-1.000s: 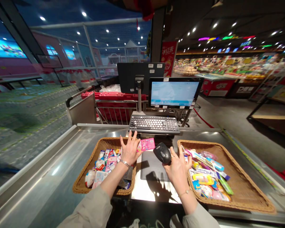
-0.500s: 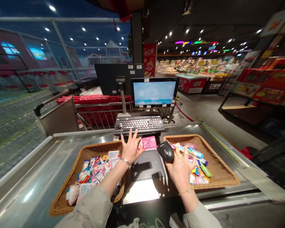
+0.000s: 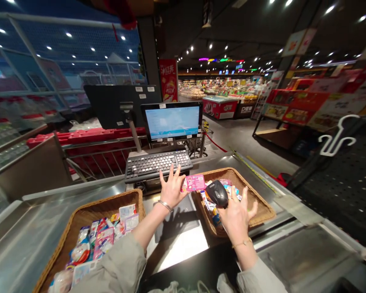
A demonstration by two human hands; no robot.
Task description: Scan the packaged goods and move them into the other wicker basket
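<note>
Pink packet [image 3: 195, 183] farther right, between hands [image 3: 171, 191] [image 3: 235, 215]

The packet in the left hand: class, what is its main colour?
Pink; the packet shows best in the head view.

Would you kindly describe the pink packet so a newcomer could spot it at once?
Find the lit screen, then the keyboard below. Just below the keyboard's right end, the pink packet is in the left hand, beside the black scanner in the right hand. It is flat and held up, whereas the packets in the left basket lie jumbled.
</note>
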